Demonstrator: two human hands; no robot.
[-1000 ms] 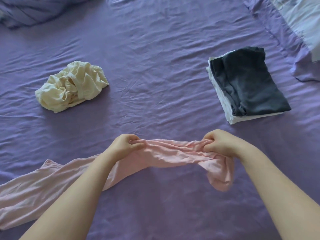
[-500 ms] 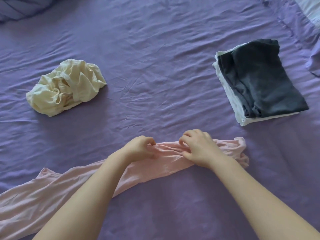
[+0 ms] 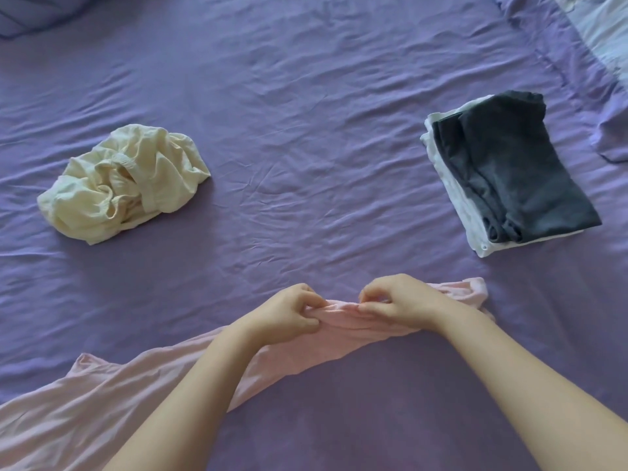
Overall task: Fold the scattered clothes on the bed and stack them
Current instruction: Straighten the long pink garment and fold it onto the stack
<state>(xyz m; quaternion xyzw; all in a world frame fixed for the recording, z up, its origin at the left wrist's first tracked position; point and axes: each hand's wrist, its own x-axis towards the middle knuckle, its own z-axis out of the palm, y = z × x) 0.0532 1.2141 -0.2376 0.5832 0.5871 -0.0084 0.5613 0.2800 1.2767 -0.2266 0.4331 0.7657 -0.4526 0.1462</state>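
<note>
A long pale pink garment [image 3: 102, 399] lies bunched across the near part of the purple bed, trailing off to the lower left. My left hand [image 3: 285, 314] pinches its gathered upper edge, and my right hand [image 3: 397, 300] pinches the same edge close beside it. The garment's right end [image 3: 469, 292] lies crumpled past my right hand. A crumpled cream garment [image 3: 125, 181] sits at the left. At the right a folded dark grey piece [image 3: 516, 175] tops a folded white piece [image 3: 475, 239].
The purple sheet [image 3: 306, 130] is wrinkled between the cream heap and the stack. A lilac and pale blue quilt [image 3: 598, 56] edges the upper right. Dark blue striped bedding [image 3: 20, 18] shows in the upper left corner.
My right hand let the garment's right end drop onto the bed and shifted left along the edge toward my left hand. The two hands now nearly meet.
</note>
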